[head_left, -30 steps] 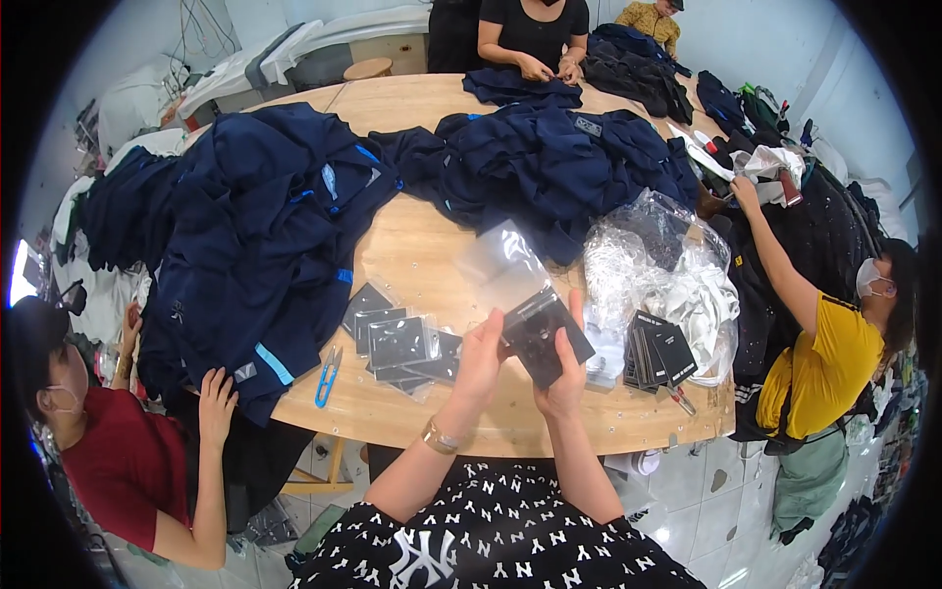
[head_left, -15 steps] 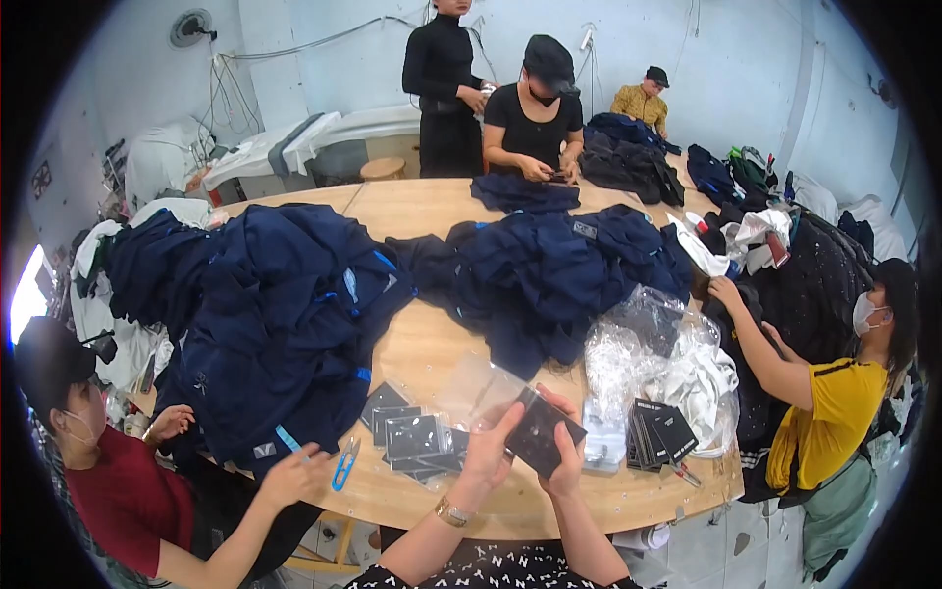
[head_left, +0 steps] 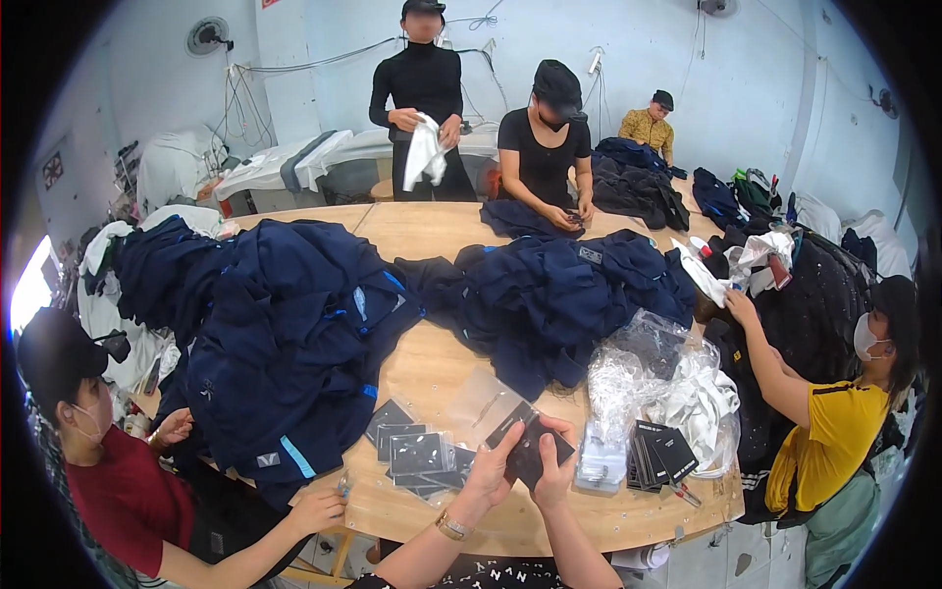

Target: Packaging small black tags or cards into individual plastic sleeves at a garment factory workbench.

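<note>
Above the front edge of the table, both my hands are closed on a black card [head_left: 534, 454] partly in a clear plastic bag [head_left: 483, 401]. My left hand [head_left: 488, 473] pinches the left side, thumb on top, and the bag's loose end sticks out beyond it. My right hand [head_left: 556, 478] grips the card's right side. Just left of my hands lie several black cards in clear sleeves [head_left: 417, 454]. To the right, a fanned stack of black cards [head_left: 675, 448] rests beside a pile of clear plastic bags [head_left: 601, 454].
Heaps of navy garments [head_left: 285, 334] cover the left and middle of the wooden table [head_left: 412, 363]. A bag of white cloth [head_left: 702, 402] sits at the right. Co-workers stand or sit around the table, one close on my left with a hand holding thread snips [head_left: 343, 483].
The left co-worker has picked the blue thread snips off the table. A standing person at the back now holds up white cloth. My hands still hold the card, slightly turned.
</note>
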`<state>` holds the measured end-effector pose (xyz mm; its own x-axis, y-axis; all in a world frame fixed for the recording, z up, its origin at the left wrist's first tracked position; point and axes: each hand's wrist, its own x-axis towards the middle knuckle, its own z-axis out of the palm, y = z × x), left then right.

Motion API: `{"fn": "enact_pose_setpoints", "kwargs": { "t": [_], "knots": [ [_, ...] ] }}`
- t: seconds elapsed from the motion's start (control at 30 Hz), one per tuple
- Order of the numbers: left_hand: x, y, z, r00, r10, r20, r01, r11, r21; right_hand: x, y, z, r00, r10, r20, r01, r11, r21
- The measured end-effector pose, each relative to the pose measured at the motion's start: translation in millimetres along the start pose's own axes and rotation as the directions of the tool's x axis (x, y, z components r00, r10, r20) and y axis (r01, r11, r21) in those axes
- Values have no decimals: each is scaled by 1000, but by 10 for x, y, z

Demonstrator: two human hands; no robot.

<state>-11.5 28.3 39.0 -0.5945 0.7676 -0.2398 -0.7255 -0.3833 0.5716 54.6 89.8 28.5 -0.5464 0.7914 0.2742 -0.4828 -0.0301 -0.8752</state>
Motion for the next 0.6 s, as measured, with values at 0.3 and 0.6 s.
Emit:
{"fn": "enact_pose_setpoints", "kwargs": {
  "t": [0.3,0.6],
  "knots": [
    [41,88,-36,1000,14,-9,-15,992,-125,49,-242,-59,922,242,303,-292,948,129],
    [10,-12,35,997,43,-59,-41,999,36,-70,-5,-231,864,464,195,-501,825,261]
  ]
}}
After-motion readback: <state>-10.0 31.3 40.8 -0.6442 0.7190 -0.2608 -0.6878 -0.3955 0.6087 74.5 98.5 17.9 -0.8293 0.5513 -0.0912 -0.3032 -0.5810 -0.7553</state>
